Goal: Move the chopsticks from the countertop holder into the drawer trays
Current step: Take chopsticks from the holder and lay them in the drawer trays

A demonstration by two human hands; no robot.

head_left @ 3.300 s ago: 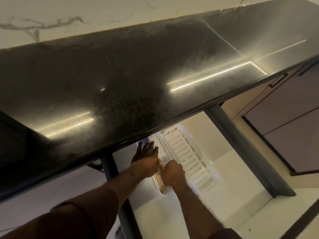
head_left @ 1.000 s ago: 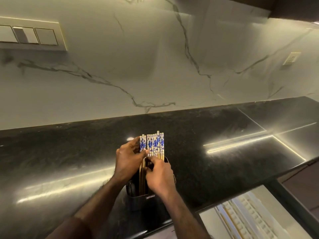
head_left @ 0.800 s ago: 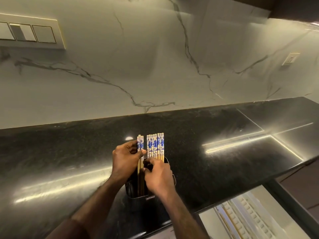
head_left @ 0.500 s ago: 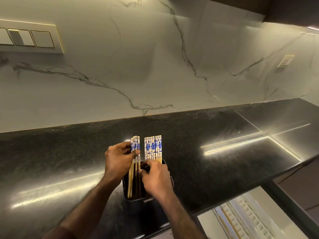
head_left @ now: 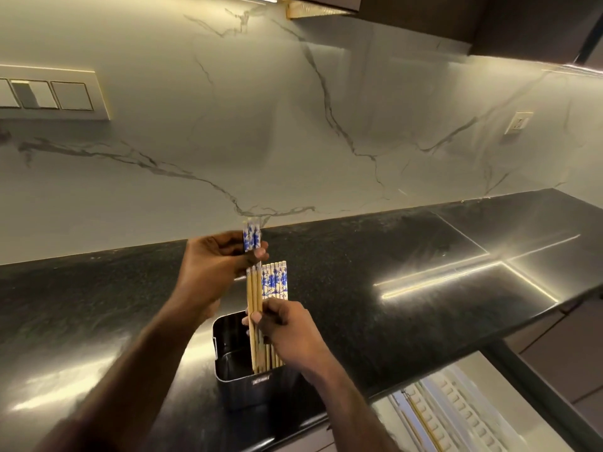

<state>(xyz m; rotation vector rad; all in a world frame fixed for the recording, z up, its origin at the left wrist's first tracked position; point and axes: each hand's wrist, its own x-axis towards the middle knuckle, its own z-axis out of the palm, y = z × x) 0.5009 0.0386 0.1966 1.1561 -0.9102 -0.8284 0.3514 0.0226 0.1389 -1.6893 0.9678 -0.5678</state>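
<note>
While a small bundle of chopsticks (head_left: 254, 288) is raised partly out of the dark holder (head_left: 243, 383), its blue-and-white patterned tops are pinched between thumb and fingers of the left hand (head_left: 212, 269), well above the holder's rim. Lower down, the wooden shafts of the same bundle are gripped by the fingertips of the right hand (head_left: 287, 334), just above the holder's opening; the bundle's lower tips are seen inside the holder. A second group, the remaining chopsticks (head_left: 275, 280), is left standing upright in the holder, just right of the lifted bundle and partly hidden behind the right hand. The holder is set on the black countertop (head_left: 408, 288), near its front edge. At the lower right, white drawer trays (head_left: 456, 415) are seen in the open drawer below the countertop, with one chopstick (head_left: 421, 422) already laid in them
</note>
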